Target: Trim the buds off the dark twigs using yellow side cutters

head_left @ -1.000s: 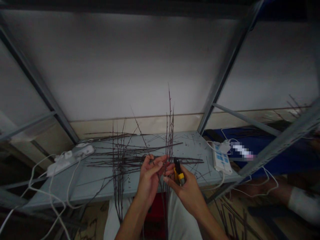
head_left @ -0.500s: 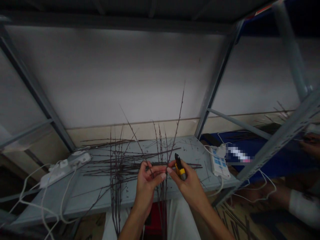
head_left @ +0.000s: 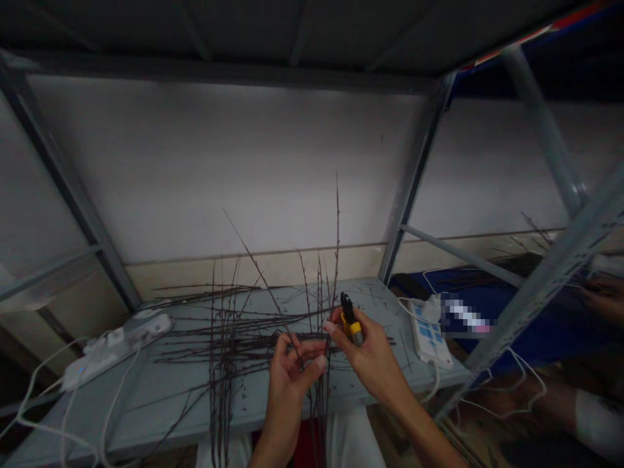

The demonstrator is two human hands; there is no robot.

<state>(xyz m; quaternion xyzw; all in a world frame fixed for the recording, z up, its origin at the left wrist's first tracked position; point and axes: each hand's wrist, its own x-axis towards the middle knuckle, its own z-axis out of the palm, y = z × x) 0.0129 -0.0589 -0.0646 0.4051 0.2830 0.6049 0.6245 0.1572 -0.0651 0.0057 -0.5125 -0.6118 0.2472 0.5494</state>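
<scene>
Thin, dark, budded twigs stand in front of me. My left hand (head_left: 297, 364) has its fingers curled round a twig (head_left: 256, 263) slanting up to the left, and its thumb rests by an upright twig (head_left: 337, 240). Close on its right, my right hand (head_left: 363, 341) holds pruning shears (head_left: 351, 322) with yellow-and-black parts in the palm. Its thumb and forefinger are at that same upright twig. More upright twigs (head_left: 319, 390) run below my hands toward my lap.
Many twigs (head_left: 195, 354) lie crosswise on the grey metal shelf (head_left: 160, 396), with upright ones at left. White power strips (head_left: 117, 351) with cables sit at left and right. Metal posts (head_left: 419, 175) frame the shelf. Another person's hand (head_left: 607, 296) is at far right.
My right hand has moved slightly up from the left hand's thumb along the upright twig. That twig now stands straighter, its tip further left. The view has tilted up slightly.
</scene>
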